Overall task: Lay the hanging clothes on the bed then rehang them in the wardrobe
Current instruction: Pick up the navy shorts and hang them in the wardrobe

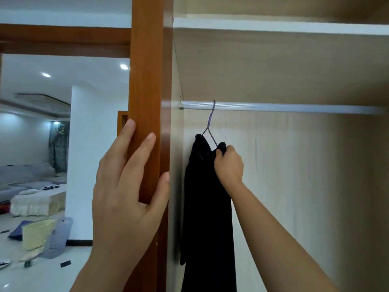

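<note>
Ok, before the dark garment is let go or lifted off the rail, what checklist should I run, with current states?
1. Hanger hook over the rail: ok.
2. Right hand gripping the garment at its shoulder: ok.
3. Garment seated on both hanger arms: cannot tell, fabric bunched.
4. Left hand bracing on the wardrobe frame: ok.
5. Rail free to the right: ok.
6. Bed ready: cannot tell, out of view.

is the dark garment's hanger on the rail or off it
On. The purple hanger hooks over the rail, the dark garment hanging below; the right hand grips its shoulder.
</note>
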